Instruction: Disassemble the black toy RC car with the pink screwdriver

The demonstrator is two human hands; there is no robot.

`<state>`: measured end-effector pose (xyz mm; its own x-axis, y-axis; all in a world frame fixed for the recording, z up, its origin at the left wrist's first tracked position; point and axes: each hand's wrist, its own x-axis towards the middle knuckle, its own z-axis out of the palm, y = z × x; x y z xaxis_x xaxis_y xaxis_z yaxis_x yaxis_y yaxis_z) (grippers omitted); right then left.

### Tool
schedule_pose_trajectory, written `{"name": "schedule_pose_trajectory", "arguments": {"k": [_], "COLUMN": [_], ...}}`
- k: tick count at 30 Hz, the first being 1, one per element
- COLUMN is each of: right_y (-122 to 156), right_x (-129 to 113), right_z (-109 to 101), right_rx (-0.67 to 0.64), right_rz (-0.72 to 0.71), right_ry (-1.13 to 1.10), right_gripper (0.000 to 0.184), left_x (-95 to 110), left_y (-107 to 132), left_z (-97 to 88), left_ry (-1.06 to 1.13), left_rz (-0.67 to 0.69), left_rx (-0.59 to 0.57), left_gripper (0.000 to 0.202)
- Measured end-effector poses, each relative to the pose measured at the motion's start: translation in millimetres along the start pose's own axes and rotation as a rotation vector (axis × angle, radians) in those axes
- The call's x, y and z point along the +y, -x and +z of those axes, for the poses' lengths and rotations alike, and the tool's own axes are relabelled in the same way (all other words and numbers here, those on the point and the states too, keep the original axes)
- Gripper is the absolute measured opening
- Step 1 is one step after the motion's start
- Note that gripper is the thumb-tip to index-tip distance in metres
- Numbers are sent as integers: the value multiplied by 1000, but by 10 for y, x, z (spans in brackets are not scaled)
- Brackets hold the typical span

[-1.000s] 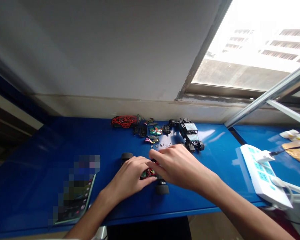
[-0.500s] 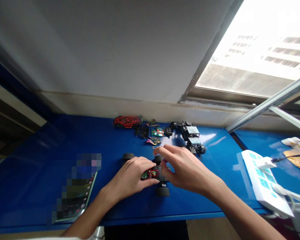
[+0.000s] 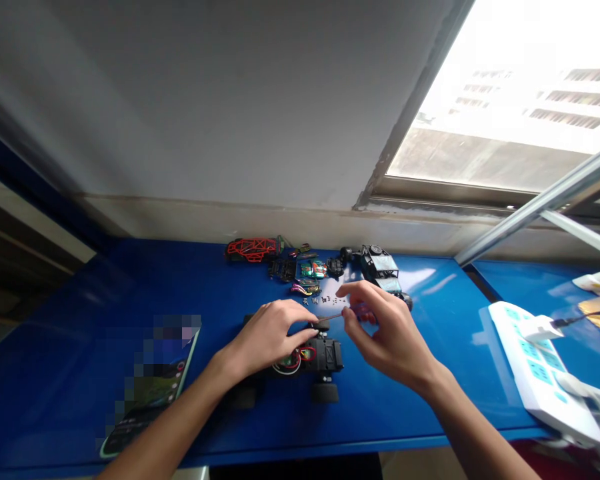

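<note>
A small black toy car chassis (image 3: 316,359) with red and green wiring and black wheels sits on the blue table (image 3: 130,287). My left hand (image 3: 269,333) rests curled over its left part, fingers gripping it. My right hand (image 3: 383,332) hovers just right of the chassis, pinching a thin screwdriver (image 3: 333,319) whose tip points left at the chassis top.
Behind lie a red car frame (image 3: 253,249), a green circuit board with loose parts (image 3: 311,269), small screws (image 3: 325,300) and a black toy truck (image 3: 380,265). A phone (image 3: 150,393) lies at front left. A white power strip (image 3: 537,360) with plugged cables sits on the right.
My right hand lifted off the chassis and drew back to the right, now holding a screwdriver towards it. The left hand stayed on the chassis, which shifted slightly.
</note>
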<state>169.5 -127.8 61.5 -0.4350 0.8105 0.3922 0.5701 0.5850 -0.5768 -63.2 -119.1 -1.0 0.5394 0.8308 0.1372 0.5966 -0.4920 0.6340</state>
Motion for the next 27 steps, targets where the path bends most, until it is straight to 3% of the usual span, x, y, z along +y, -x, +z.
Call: {"name": "schedule_pose_trajectory", "arguments": {"k": [8, 15, 27], "right_y": [26, 77, 177], "right_x": [233, 348, 427], "right_z": [130, 202, 175], "right_rx": [134, 157, 148], "right_rz": [90, 134, 174], "right_ry": [-42, -77, -87], "right_gripper": [16, 13, 13], "left_x": [-300, -448, -454], "left_y": [-349, -513, -452], "left_z": [-78, 27, 11], "left_ry": [-412, -481, -500], "left_rz": [21, 114, 119], "left_rx": [-111, -188, -141], "left_gripper": [10, 8, 11]}}
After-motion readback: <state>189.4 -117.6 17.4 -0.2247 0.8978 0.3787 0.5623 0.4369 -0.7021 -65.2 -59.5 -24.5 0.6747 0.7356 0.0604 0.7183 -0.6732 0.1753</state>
